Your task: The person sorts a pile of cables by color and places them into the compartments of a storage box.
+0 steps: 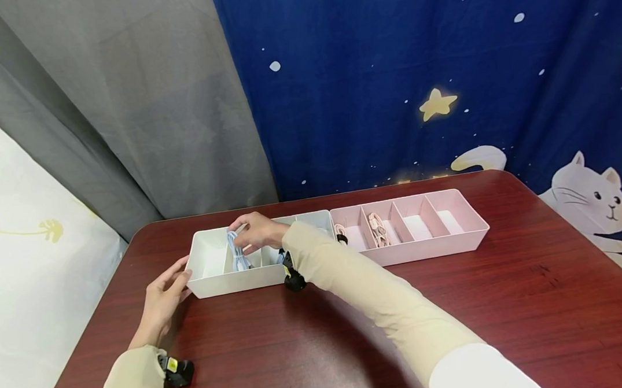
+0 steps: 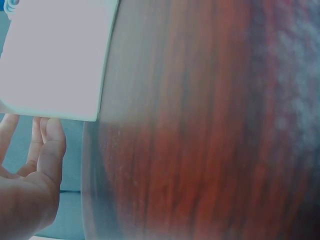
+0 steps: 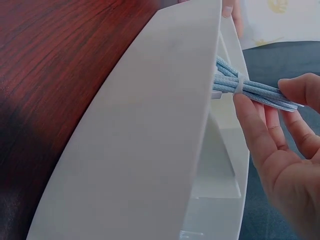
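My right hand [image 1: 259,230] pinches a bundled light blue cable [image 3: 257,91] between thumb and fingers. A pale tie wraps the bundle's middle, and its lower end hangs in the left part of the white divided box [image 1: 242,282]; exactly which compartment it is in I cannot tell. At the box's left end, my left hand [image 1: 161,299] touches the end wall with its fingertips, the fingers fairly straight in the left wrist view. Another blue cable [image 1: 280,256] lies in a middle compartment, partly hidden by the right wrist.
A pink divided box [image 1: 433,247] adjoins the white one on the right. Inside it are a pink cable bundle [image 1: 378,230] and a light cable with a black strap [image 1: 341,238]. Both boxes stand near the back of the reddish wooden table [image 1: 255,347], before curtains.
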### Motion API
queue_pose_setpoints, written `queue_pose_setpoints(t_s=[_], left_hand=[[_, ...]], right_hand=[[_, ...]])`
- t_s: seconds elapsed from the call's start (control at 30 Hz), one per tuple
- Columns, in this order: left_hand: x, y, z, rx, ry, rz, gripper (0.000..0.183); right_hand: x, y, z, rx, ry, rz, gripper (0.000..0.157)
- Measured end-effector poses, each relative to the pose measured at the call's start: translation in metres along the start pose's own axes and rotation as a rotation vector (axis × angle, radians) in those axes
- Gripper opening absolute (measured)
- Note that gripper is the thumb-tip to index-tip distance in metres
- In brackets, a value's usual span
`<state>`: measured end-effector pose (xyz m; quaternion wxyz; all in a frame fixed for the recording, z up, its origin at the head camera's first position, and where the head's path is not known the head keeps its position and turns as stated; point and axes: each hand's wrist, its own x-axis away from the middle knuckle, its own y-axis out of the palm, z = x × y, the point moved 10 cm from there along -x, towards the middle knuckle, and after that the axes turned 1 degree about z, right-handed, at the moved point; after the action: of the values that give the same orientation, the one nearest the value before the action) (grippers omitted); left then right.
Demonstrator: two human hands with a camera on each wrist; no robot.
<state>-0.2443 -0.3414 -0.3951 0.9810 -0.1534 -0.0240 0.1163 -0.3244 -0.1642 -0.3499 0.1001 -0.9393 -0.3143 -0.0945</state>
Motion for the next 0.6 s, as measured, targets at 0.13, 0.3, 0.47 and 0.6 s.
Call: queue_pose_setpoints(t_s=[0.13, 0.3, 0.47, 0.6], left_hand=[[-0.0001, -0.0004, -0.0002, -0.012, 0.000, 0.000, 0.050], [0.0000, -0.0008, -0.0002, 0.002, 0.004, 0.003, 0.050], [0.0000, -0.0007, 0.0000, 0.017, 0.008, 0.000, 0.050], [-0.0001, 0.0002, -0.0008, 0.031, 0.005, -0.005, 0.050]], right_hand=[[0.0002, 0.0016, 0.0025, 0.013, 0.003, -0.002, 0.031], [0.0006, 0.0038, 0.0029, 0.026, -0.003, -0.011, 0.032], [0.0011, 0.0061, 0.0026, 0.035, -0.012, -0.023, 0.034], [0.0012, 0.0076, 0.0048, 0.049, -0.005, -0.023, 0.034]])
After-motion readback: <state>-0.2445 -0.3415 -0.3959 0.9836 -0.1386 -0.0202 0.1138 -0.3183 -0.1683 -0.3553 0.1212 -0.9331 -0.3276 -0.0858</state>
